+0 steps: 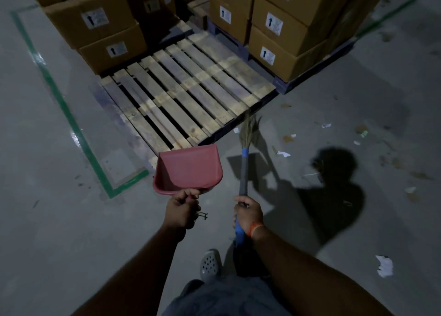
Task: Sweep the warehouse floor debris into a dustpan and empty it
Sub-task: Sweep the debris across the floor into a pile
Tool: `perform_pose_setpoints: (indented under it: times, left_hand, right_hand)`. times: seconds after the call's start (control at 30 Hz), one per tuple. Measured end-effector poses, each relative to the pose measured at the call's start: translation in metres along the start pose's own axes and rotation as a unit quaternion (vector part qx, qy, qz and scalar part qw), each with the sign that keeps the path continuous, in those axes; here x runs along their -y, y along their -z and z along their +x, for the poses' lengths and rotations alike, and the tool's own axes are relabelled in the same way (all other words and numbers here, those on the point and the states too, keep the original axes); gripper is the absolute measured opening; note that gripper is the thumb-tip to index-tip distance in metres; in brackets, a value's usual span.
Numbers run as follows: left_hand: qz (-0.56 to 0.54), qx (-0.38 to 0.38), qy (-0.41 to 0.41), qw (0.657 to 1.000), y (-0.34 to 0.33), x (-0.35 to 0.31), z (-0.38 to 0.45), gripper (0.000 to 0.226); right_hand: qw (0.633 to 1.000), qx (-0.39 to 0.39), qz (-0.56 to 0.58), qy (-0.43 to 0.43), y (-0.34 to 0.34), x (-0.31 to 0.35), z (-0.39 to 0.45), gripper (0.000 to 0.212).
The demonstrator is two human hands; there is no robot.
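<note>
We see the left hand (182, 209) at lower centre of the frame, fingers curled round the handle of a red dustpan (189, 170), which it holds above the floor (59, 232) with its open mouth facing away from us. Just to its right, the right hand (248, 213) grips the grey and blue handle of a straw broom (245, 158); the bristles point toward the centre of the frame, by the near corner of a bare wooden pallet (188, 96). Scraps of paper debris (284, 153) lie scattered over the floor on the right side of the frame, with one larger white scrap (384, 266) at lower right. Stacked cardboard boxes (281, 29) fill the top of the frame. A green line (62, 105) runs down the left. A grey clog (210, 265) shows at bottom centre.
</note>
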State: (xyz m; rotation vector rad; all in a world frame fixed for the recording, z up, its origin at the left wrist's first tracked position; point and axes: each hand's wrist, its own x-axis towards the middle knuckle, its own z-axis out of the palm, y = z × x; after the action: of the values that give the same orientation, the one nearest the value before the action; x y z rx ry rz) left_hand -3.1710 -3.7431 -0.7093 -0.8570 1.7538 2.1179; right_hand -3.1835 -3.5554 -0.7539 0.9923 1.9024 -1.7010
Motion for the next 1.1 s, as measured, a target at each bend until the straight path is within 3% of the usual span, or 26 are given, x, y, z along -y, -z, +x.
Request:
perform_pose_setpoints:
  times: [0.17, 0.33, 0.43, 0.6, 0.83, 0.93, 1.1]
  left_hand:
    - [0.014, 0.000, 0.013, 1.000, -0.031, -0.014, 0.032, 0.014]
    - [0.038, -0.006, 0.014, 0.999, -0.064, -0.043, 0.069, 0.010]
    - [0.063, -0.015, 0.024, 0.998, -0.086, -0.054, 0.091, 0.022]
    - [0.104, -0.008, 0.033, 0.994, -0.124, -0.065, 0.122, 0.023]
    - [0.139, 0.049, 0.032, 0.989, -0.172, -0.085, 0.142, 0.023]
    - [0.147, 0.081, 0.036, 0.985, -0.185, -0.093, 0.146, 0.022]
    - [0.162, 0.131, 0.037, 0.977, -0.190, -0.097, 0.143, 0.021]
  right_hand:
    - [1.000, -0.016, -0.007, -0.025, 0.015, 0.026, 0.048, 0.033]
    - [0.998, 0.025, -0.035, -0.050, 0.026, 0.067, 0.099, 0.028]
    - [0.995, 0.046, -0.052, -0.075, 0.035, 0.089, 0.130, 0.025]
    - [0.993, 0.041, -0.033, -0.101, 0.058, 0.095, 0.157, 0.022]
    - [0.985, -0.106, -0.009, -0.139, 0.124, 0.092, 0.176, 0.015]
    - [0.977, -0.141, -0.063, -0.145, 0.145, 0.100, 0.172, 0.031]
    - [0.960, -0.196, -0.156, -0.124, 0.142, 0.079, 0.143, 0.028]
